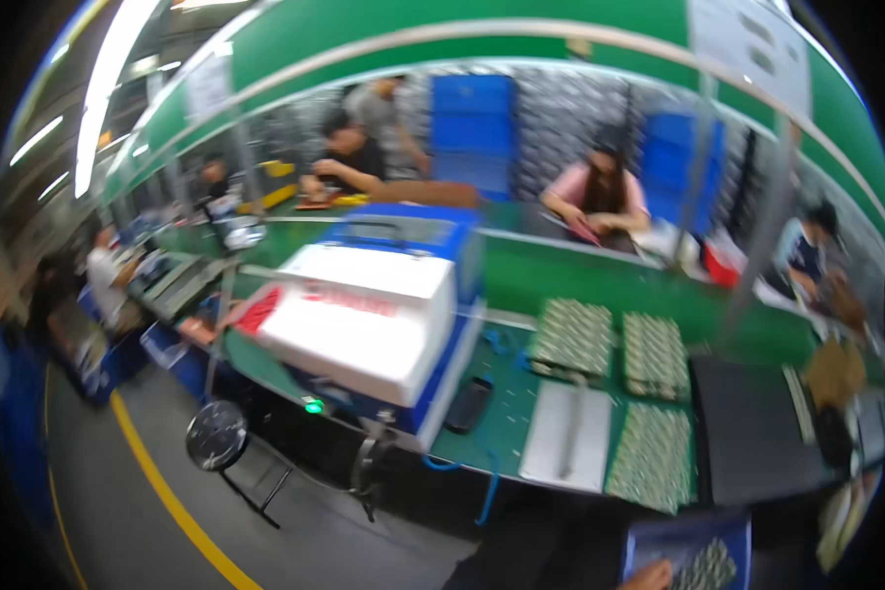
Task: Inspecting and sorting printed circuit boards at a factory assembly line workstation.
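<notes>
At the lower edge, one hand, apparently my left hand [649,577], reaches over the near left side of a shallow blue bin [742,536]. Its fingers are blurred and partly cut off, so their grip does not show. Inside the bin lies a cluster of small grey-green parts [708,567]. My right hand is out of the picture. Beyond the bin, on the green bench [506,447], are three patterned grey-green panels of parts: one at the back left [572,334], one at the back right [656,356], one in front [651,457]. Beside the front panel rests a white plate [543,442] with a narrow strip on it.
A large white-and-blue machine [364,310] occupies the bench's left part. Near it lie a dark handheld object [470,403] and a blue cord [489,497]. A black mat [752,433] is on the right. A round stool [216,435] stands on the floor. Several people sit across the benches.
</notes>
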`<state>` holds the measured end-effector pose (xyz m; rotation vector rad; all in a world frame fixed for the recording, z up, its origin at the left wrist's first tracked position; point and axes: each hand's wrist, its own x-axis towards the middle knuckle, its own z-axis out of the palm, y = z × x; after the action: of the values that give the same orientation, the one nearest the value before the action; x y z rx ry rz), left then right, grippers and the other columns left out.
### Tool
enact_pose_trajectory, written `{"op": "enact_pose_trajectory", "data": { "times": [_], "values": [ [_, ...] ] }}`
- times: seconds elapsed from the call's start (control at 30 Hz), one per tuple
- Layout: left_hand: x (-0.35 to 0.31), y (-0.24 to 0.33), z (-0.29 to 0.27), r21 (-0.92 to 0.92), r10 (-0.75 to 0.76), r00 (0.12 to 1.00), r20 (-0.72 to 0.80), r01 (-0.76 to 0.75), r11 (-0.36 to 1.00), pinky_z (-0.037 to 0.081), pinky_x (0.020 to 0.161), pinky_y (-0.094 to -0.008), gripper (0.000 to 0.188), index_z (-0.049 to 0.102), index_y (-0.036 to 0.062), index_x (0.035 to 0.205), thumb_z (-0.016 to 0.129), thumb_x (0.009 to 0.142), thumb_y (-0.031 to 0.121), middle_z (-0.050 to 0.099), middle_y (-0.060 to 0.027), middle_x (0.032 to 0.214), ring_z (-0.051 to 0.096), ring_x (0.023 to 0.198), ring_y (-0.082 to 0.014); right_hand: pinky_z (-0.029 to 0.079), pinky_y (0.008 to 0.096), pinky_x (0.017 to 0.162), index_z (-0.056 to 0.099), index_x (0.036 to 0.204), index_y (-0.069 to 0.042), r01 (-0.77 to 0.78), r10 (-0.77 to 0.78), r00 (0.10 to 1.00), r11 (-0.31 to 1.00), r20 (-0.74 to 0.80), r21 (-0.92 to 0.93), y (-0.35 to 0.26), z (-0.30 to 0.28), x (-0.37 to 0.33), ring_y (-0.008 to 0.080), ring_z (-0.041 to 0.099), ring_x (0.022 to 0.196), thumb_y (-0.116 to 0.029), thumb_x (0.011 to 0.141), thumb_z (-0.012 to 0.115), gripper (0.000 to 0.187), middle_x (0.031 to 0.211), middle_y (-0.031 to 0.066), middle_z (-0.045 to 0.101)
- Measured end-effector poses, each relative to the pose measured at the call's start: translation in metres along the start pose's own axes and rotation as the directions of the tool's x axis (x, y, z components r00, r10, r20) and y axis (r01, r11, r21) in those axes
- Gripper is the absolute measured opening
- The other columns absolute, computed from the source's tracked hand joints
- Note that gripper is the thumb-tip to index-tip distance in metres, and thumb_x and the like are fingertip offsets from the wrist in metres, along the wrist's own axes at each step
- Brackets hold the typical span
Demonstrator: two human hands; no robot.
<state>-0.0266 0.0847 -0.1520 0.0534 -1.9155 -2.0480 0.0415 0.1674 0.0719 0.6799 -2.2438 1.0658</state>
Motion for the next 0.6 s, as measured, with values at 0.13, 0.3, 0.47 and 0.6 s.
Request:
{"op": "enact_pose_trajectory", "data": {
  "times": [0.13,0.3,0.47,0.6],
  "values": [
    [0.019,0.080,-0.076,0.650,0.270,0.959,0.082,-0.256,0.715,0.046,0.077,-0.0487,0.017,0.061,0.0037,0.084,0.051,0.090,0.017,0.058,-0.0183,0.086,0.057,0.088,-0.0375,0.048,0.0392,0.084,0.064,0.112,0.007,-0.536,0.533,0.844,0.842,0.052,0.066,-0.010,0.016,0.070,0.0248,0.063,0.092,-0.022,0.096,0.059,0.034,0.103,0.0190,0.069],
    [0.020,0.130,-0.097,0.337,-0.065,0.996,0.054,0.043,0.940,0.045,0.067,-0.0444,0.030,0.062,0.0015,0.084,0.051,0.098,0.026,0.060,-0.0181,0.077,0.058,0.072,-0.0359,0.048,0.0324,0.084,0.065,0.111,0.003,-0.676,0.755,0.655,0.572,0.024,0.466,0.055,0.006,0.051,0.0157,0.061,0.092,-0.020,0.095,0.062,0.028,0.105,0.0080,0.068],
    [0.012,0.149,-0.076,0.278,0.025,0.999,0.024,-0.031,0.960,0.048,0.068,-0.0391,0.013,0.060,0.0014,0.094,0.066,0.090,0.012,0.060,-0.0148,0.087,0.061,0.075,-0.0287,0.051,0.0302,0.083,0.059,0.119,0.006,-0.666,0.829,0.558,0.421,0.037,0.616,0.060,-0.020,0.046,0.0168,0.065,0.093,-0.014,0.096,0.060,0.030,0.110,0.0113,0.068],
    [0.005,0.156,-0.080,0.317,0.031,0.999,0.010,-0.033,0.948,0.048,0.069,-0.0315,0.009,0.062,0.0008,0.092,0.066,0.089,0.008,0.060,-0.0111,0.088,0.059,0.075,-0.0224,0.051,0.0299,0.083,0.062,0.116,0.005,-0.713,0.841,0.539,0.420,0.055,0.562,0.066,-0.017,0.038,0.0146,0.064,0.091,-0.015,0.096,0.061,0.028,0.109,0.0102,0.068]
  ]
}}
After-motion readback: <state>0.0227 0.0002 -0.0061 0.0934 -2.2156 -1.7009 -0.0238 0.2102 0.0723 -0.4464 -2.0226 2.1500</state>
